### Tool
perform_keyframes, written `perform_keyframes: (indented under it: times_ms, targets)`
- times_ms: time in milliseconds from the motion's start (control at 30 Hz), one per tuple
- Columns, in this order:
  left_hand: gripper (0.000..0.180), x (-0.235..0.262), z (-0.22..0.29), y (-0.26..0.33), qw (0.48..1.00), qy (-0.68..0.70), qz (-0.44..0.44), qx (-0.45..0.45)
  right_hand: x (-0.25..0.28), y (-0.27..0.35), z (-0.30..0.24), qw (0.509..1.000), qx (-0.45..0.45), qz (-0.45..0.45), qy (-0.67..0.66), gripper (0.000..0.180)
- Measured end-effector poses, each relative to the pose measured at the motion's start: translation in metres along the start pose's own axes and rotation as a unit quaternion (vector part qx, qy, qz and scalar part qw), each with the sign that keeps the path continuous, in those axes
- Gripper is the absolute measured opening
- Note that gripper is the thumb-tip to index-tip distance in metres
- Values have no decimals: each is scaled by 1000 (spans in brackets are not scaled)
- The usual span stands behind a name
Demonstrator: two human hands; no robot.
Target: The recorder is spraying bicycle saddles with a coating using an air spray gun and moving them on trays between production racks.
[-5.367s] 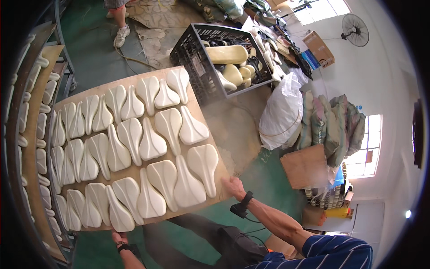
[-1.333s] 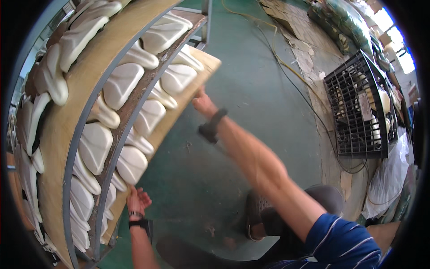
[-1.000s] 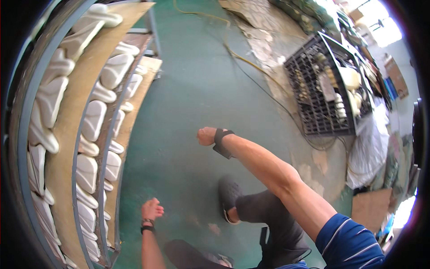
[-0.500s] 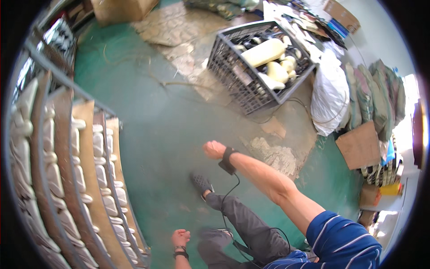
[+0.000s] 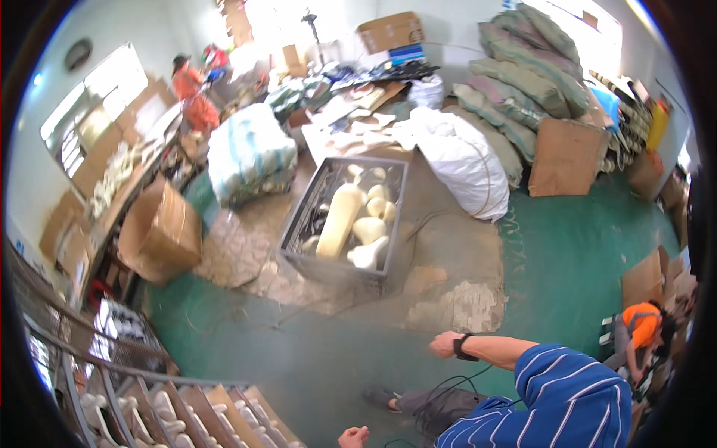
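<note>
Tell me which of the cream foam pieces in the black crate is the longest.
The tall cream piece lying lengthwise along the black crate, left of centre; the others beside it are short, rounded lumps.

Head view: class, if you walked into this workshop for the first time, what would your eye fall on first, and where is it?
Most striking is the dark plastic crate in the middle of the green floor, filled with pale cream moulded pieces. Just right of it slumps a big white sack, with stacked grey-green sacks behind. At the lower edge both hands are empty: the right hand reaches out over the floor, and the left hand is closed beside a rack of pale shapes.
</note>
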State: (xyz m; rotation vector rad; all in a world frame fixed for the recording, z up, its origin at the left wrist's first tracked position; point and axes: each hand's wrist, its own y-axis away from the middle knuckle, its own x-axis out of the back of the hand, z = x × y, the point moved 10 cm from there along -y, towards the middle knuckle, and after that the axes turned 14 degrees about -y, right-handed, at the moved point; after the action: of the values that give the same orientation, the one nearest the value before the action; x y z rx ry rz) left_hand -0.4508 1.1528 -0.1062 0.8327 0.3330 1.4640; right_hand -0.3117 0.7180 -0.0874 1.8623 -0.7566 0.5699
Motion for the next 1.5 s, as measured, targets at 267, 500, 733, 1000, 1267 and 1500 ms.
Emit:
perform_keyframes:
  times_ms: [267, 500, 733, 1000, 1267, 1500]
  targets:
    - [24, -90, -16, 65, 989, -147, -28, 16, -184, 162, 272, 969, -221, 16, -106, 31]
    - [26, -159, 50, 53, 941, -337, -24, -35, -307, 273, 330, 890, -283, -101, -343, 24]
    - [29, -267, 171, -48, 922, -341, -8, -185, -81, 230, 436, 981, -177, 8, -77, 20]
    - [33, -328, 322, -82, 998, -26, 58, 2, 289, 209, 592, 911, -225, 317, -140, 24]
    - [28, -418, 422, -216, 999, -52, -4, -4, 310, 140, 629, 886, -183, 342, -253, 27]
    - [22, -443, 373, -245, 971, -136, -63, 187, 241, 131, 629, 867, -273, 110, -402, 40]
